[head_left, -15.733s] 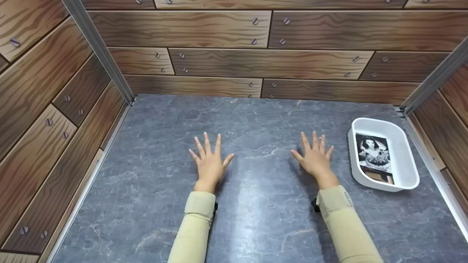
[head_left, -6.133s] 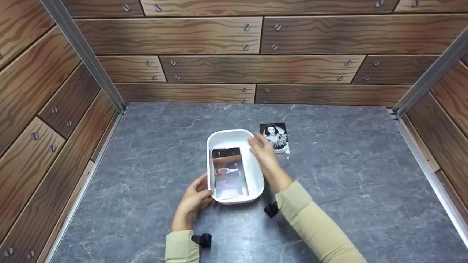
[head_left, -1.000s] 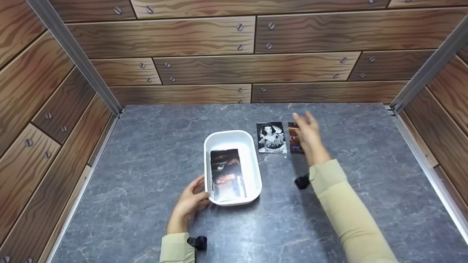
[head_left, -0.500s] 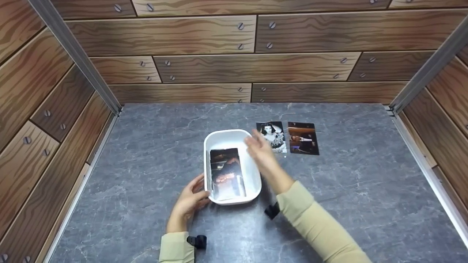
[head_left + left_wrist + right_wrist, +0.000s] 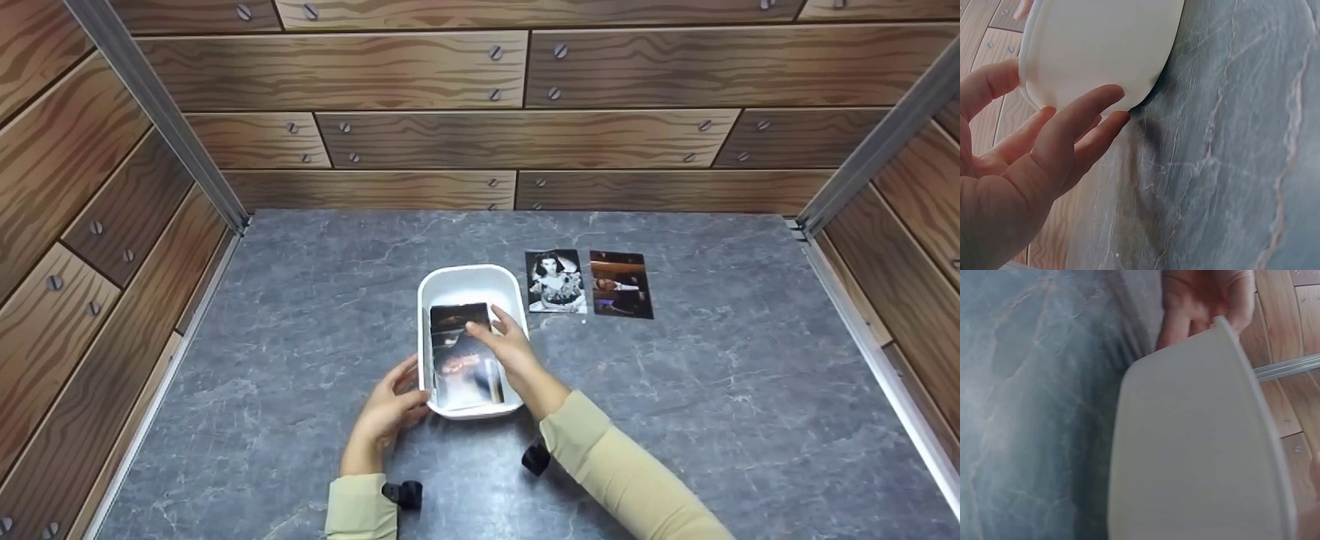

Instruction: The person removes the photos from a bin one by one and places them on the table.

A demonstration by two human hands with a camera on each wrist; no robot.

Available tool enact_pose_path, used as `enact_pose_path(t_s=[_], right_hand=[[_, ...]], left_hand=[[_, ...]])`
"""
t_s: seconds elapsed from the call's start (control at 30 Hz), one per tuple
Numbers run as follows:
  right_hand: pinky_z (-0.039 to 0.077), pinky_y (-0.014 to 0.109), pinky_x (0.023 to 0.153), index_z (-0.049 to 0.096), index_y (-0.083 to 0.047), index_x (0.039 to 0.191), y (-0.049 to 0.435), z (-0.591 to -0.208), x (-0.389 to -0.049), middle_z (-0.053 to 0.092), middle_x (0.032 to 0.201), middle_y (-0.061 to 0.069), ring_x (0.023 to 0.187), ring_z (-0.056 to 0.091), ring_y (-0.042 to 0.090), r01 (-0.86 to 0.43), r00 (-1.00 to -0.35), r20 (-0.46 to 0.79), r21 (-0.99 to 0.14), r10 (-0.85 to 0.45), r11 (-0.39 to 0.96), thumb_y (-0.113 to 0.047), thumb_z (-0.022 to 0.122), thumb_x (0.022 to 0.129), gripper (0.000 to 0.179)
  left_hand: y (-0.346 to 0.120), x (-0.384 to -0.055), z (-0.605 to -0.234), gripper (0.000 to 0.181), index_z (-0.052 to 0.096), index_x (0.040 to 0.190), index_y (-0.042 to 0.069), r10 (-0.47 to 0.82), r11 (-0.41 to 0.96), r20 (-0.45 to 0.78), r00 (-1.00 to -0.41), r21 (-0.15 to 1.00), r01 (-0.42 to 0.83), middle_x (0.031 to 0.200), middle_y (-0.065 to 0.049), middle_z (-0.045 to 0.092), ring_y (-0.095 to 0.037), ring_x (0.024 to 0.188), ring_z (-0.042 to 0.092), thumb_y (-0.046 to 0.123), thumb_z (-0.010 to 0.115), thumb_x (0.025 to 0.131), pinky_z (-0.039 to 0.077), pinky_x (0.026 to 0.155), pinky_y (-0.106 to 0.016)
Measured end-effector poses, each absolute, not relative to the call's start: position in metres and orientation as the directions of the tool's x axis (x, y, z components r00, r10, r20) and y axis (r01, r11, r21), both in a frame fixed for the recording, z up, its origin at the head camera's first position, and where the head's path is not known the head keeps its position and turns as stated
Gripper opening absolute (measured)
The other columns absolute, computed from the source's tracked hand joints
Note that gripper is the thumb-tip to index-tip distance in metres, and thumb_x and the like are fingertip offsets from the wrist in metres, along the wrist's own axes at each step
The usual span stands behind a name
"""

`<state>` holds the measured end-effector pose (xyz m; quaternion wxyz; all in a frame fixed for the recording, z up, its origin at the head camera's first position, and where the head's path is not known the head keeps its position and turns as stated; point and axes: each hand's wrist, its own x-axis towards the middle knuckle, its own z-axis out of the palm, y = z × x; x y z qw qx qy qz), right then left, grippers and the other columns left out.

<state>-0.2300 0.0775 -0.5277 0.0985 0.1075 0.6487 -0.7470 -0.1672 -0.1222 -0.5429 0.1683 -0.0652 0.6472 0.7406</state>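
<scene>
In the head view a white plastic tub (image 5: 469,274) stands upright on the marbled tabletop. Inside lies a glossy dark photo print (image 5: 459,379), its lower part washed out by glare. My left hand (image 5: 384,411) holds the tub's near left corner, thumb at the rim and fingers on the outer wall; the left wrist view shows these fingers (image 5: 1095,104) against the wall. Over the tub's right rim reaches my right hand (image 5: 514,352), its thumb and fingers extended above the print. Only a blurred edge of it shows in the right wrist view.
A black-and-white portrait print (image 5: 556,285) lies face up right of the tub. Beside it is a darker colour print (image 5: 622,285), also face up. Wood-patterned walls (image 5: 420,139) enclose the table at the back and sides.
Earlier, the tub stood far right; it came to the middle. Both prints now lie on the table. Lately my right hand left the colour print and came back left over the tub.
</scene>
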Motion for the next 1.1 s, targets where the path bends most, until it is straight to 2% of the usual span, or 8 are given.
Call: enact_pose_path(t_s=[0.13, 0.27, 0.43, 0.53, 0.73, 0.87, 1.0, 1.1], right_hand=[[0.027, 0.051, 0.117, 0.023, 0.003, 0.150, 0.075, -0.536, -0.234, 0.023, 0.149, 0.036, 0.137, 0.031, 0.047, 0.322, -0.944, -0.327, -0.941, 0.038, -0.104, -0.008, 0.068, 0.084, 0.081], [0.029, 0.046, 0.117, 0.023, 0.006, 0.149, 0.071, -0.539, -0.238, 0.030, 0.148, 0.034, 0.136, 0.035, 0.044, 0.342, -0.937, -0.340, -0.940, 0.078, 0.015, -0.005, 0.072, 0.079, 0.087], [0.028, 0.044, 0.117, 0.034, 0.007, 0.145, 0.066, -0.540, -0.239, 0.040, 0.145, 0.029, 0.136, 0.035, 0.040, 0.346, -0.938, -0.326, -0.904, 0.119, 0.250, -0.012, 0.077, 0.075, 0.085], [0.029, 0.045, 0.115, 0.043, 0.002, 0.142, 0.065, -0.541, -0.239, 0.041, 0.143, 0.028, 0.134, 0.035, 0.040, 0.345, -0.939, -0.319, -0.873, 0.131, 0.345, -0.015, 0.079, 0.073, 0.080], [0.029, 0.046, 0.114, 0.055, -0.001, 0.134, 0.065, -0.543, -0.239, 0.044, 0.139, 0.028, 0.130, 0.037, 0.040, 0.332, -0.943, -0.308, -0.878, 0.123, 0.344, -0.012, 0.079, 0.072, 0.067], [0.030, 0.045, 0.115, 0.054, -0.001, 0.135, 0.066, -0.542, -0.240, 0.044, 0.141, 0.029, 0.131, 0.039, 0.040, 0.318, -0.948, -0.298, -0.880, 0.112, 0.353, -0.010, 0.076, 0.072, 0.068], [0.039, 0.042, 0.109, 0.058, 0.000, 0.131, 0.067, -0.543, -0.240, 0.055, 0.133, 0.025, 0.123, 0.048, 0.035, 0.294, -0.956, -0.274, -0.882, 0.107, 0.368, -0.005, 0.072, 0.068, 0.065], [0.048, 0.038, 0.098, 0.058, 0.001, 0.130, 0.067, -0.543, -0.240, 0.063, 0.123, 0.021, 0.110, 0.054, 0.029, 0.288, -0.957, -0.271, -0.896, 0.099, 0.338, 0.000, 0.067, 0.066, 0.065]], left_hand=[[-0.122, -0.168, -0.544, 0.075, 0.028, 0.149, -0.004, 0.169, -0.101, -0.307, -0.937, 0.940, -0.327, 0.149, -0.034, 0.031, -0.034, 0.122, 0.050, -0.007, 0.058, 0.080, 0.058, 0.085, -0.036], [-0.122, -0.168, -0.543, 0.073, 0.031, 0.148, -0.003, 0.165, -0.079, -0.313, -0.935, 0.941, -0.329, 0.147, -0.033, 0.035, -0.032, 0.118, 0.054, -0.006, 0.058, 0.081, 0.058, 0.081, -0.034], [-0.123, -0.168, -0.542, 0.072, 0.032, 0.148, -0.002, 0.165, -0.083, -0.314, -0.935, 0.940, -0.330, 0.146, -0.032, 0.037, -0.033, 0.118, 0.054, -0.007, 0.059, 0.081, 0.058, 0.080, -0.033], [-0.122, -0.167, -0.542, 0.072, 0.032, 0.148, -0.003, 0.168, -0.094, -0.305, -0.937, 0.942, -0.323, 0.147, -0.033, 0.035, -0.035, 0.121, 0.052, -0.008, 0.059, 0.081, 0.058, 0.083, -0.036], [-0.122, -0.167, -0.542, 0.073, 0.031, 0.148, -0.003, 0.169, -0.096, -0.302, -0.938, 0.942, -0.321, 0.148, -0.033, 0.034, -0.035, 0.123, 0.050, -0.009, 0.058, 0.081, 0.059, 0.080, -0.033], [-0.122, -0.167, -0.542, 0.073, 0.031, 0.149, -0.002, 0.169, -0.101, -0.306, -0.937, 0.940, -0.325, 0.148, -0.033, 0.034, -0.035, 0.125, 0.049, -0.009, 0.057, 0.081, 0.059, 0.080, -0.033], [-0.122, -0.166, -0.541, 0.073, 0.030, 0.149, -0.003, 0.172, -0.098, -0.307, -0.936, 0.940, -0.326, 0.148, -0.033, 0.033, -0.037, 0.126, 0.048, -0.008, 0.057, 0.081, 0.058, 0.081, -0.033], [-0.122, -0.166, -0.541, 0.073, 0.030, 0.148, -0.003, 0.171, -0.092, -0.310, -0.935, 0.940, -0.329, 0.148, -0.033, 0.032, -0.036, 0.124, 0.049, -0.008, 0.058, 0.081, 0.058, 0.080, -0.033]])
